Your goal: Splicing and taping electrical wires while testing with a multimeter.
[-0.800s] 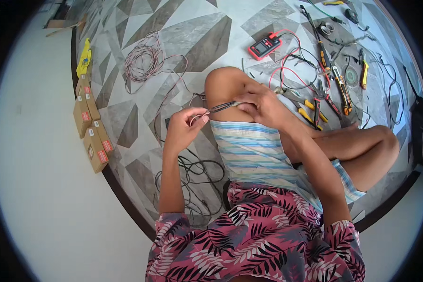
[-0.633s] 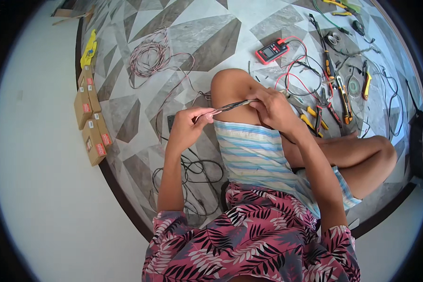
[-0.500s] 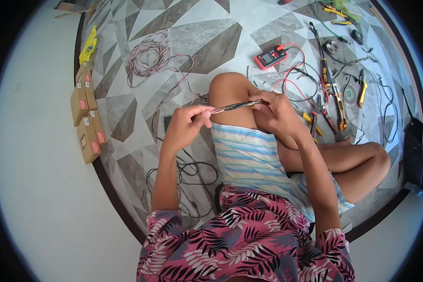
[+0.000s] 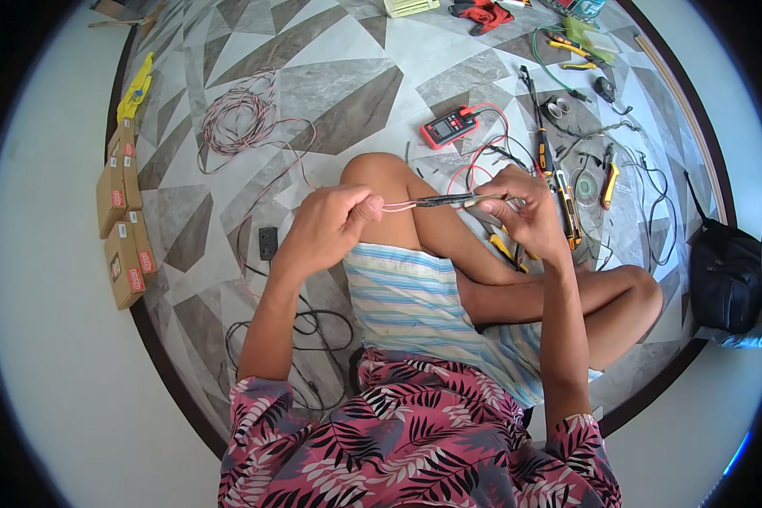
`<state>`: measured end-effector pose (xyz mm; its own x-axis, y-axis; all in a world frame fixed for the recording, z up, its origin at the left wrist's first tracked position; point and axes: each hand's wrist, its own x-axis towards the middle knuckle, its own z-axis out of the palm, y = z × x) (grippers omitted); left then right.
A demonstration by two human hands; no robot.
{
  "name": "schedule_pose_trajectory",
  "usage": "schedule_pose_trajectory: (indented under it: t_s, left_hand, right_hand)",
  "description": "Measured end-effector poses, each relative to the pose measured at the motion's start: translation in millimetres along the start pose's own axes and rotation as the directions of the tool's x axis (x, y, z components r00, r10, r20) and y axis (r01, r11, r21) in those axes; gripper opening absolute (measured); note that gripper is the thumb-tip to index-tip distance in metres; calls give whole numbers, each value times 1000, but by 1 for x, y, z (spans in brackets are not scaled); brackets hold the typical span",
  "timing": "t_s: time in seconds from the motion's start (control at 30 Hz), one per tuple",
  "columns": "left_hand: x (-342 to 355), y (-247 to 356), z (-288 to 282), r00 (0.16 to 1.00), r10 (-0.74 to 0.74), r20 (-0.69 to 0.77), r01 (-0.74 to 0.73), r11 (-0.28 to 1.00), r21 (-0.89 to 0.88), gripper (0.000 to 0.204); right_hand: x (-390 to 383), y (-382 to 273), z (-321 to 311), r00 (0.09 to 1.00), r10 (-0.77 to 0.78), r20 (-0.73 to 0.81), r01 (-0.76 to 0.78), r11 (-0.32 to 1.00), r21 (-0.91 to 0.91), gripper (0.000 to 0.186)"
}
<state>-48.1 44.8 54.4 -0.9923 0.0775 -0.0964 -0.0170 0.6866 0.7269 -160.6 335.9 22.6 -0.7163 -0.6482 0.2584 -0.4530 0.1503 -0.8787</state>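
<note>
My left hand (image 4: 330, 222) is closed in a pinch on the thin pink-and-white wires (image 4: 398, 207). These run into a dark, bundled section of wire (image 4: 444, 201), stretched roughly level above my legs and pinched at its other end by my closed right hand (image 4: 523, 216). Beyond my hands lie a red-and-black meter (image 4: 449, 127) with red and black leads, a yellow-and-black utility knife (image 4: 567, 212) and yellow-handled pliers (image 4: 504, 250), partly hidden. A small black block (image 4: 267, 243) on a cord lies left of my left hand.
A coil of pink-and-white wire (image 4: 237, 123) lies at upper left, a tangled dark cable (image 4: 317, 326) at lower left. Cardboard boxes (image 4: 123, 271) line the left wall. Tape rolls (image 4: 557, 107), more cords and tools lie at upper right. A black bag (image 4: 724, 279) sits at the right edge.
The view has shifted, showing more of the far floor and bag. My hands have drawn apart, the wires now pulled straighter and more level, with more pink wire exposed between them.
</note>
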Motion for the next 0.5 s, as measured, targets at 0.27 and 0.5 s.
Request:
schedule_pose_trajectory:
  t_s: [0.27, 0.5]
  left_hand:
    - [-14, -23, 14, 998, -36, -45, 34, 999, -42, 23]
    - [-55, -95, 11, 994, -29, -108, 31, 999, 18, 14]
  right_hand:
    - [-27, 30, 29, 998, 56, 35, -52, 994, -97, 16]
    - [-34, 44, 63, 996, 31, 78, -14, 977, -213, 16]
